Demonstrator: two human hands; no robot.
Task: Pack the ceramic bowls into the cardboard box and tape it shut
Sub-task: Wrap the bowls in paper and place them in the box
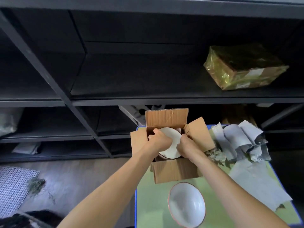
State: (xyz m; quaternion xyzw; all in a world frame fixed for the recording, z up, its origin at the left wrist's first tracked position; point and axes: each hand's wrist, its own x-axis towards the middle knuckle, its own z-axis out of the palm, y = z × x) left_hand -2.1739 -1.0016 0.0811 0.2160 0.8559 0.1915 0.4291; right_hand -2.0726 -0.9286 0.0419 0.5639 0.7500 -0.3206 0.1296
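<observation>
Gripping opposite rims, the left hand (158,139) and right hand (184,146) hold a white bowl (170,134) in the open cardboard box (176,172), likely to seat it gently, while a second bowl (186,209) waits nearer.

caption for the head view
Left hand and right hand grip a white bowl in the cardboard box; spare bowl outside.

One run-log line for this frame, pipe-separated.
stage: packing | left hand + right hand: grip bowl inside box | flaps open, untaped | second bowl: on green surface, unpacked
</observation>
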